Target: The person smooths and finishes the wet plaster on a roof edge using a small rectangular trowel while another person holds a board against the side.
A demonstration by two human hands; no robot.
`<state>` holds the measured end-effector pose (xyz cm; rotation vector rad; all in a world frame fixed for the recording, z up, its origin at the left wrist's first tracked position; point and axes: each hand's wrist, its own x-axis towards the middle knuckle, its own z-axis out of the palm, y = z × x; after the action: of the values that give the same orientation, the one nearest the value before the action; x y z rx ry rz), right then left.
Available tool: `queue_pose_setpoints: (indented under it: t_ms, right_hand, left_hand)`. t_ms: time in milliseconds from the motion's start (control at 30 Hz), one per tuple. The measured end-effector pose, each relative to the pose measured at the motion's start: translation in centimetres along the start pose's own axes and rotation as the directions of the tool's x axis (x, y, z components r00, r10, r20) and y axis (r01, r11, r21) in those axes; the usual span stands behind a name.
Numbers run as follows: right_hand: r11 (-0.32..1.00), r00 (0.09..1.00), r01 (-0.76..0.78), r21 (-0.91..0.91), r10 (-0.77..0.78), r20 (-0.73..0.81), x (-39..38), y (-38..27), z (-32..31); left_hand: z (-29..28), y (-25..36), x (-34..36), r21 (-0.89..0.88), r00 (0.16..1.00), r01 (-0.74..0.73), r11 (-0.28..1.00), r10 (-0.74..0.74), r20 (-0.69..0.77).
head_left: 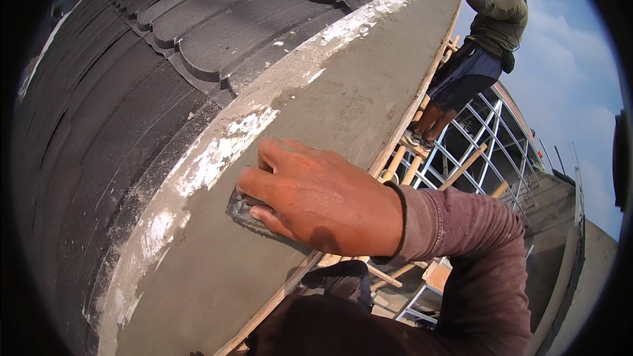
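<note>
My right hand [323, 198] reaches in from the lower right in a damp maroon sleeve. Its fingers are bent around a flat, dark grey block [245, 214], which looks like a plastering float, though most of it is hidden under the palm. The block lies against a sloping band of smooth grey mortar [376, 72]. Along the band's upper side runs a rough, whitish, patchy edge [224, 145], and a thin wooden batten [273, 304] borders its lower side. My left hand is out of view.
Dark, scalloped roof tiles [231, 33] slope up on the left. At the far end of the band a co-worker [498, 33] stands on wooden poles [395, 162], hands at the roof edge. Metal framing [484, 118] and a drop lie beyond the batten on the right.
</note>
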<state>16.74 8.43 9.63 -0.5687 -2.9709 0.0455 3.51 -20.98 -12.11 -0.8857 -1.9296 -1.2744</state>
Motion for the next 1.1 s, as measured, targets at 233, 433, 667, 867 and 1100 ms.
queue_pose_setpoints:
  t_ms: [233,433,667,867,1100]
  right_hand:
    - [0.762,0.981,-0.081,0.643,0.173,-0.082,2.4,3.1,-3.1]
    - [0.735,0.948,0.032,0.677,0.193,-0.253,2.2,3.9,-1.0]
    - [0.667,0.895,0.205,0.716,0.169,-0.413,2.7,3.7,-0.3]
    - [0.638,0.862,0.275,0.719,0.167,-0.478,2.4,4.0,-0.4]
    - [0.615,0.857,0.287,0.735,0.179,-0.484,1.8,4.0,-1.0]
  left_hand:
    - [-0.2,0.3,1.5,-0.244,0.979,0.077,0.967,-0.027,0.202]
    - [-1.2,0.1,-0.6,-0.073,0.785,0.584,0.809,-0.539,0.307]
    - [2.9,5.5,14.8,-0.498,0.919,0.128,0.858,0.087,0.385]
    - [11.2,11.4,19.9,-0.601,0.817,-0.089,0.794,0.403,0.412]
    - [14.2,12.1,21.4,-0.601,0.859,-0.031,0.799,0.329,0.393]
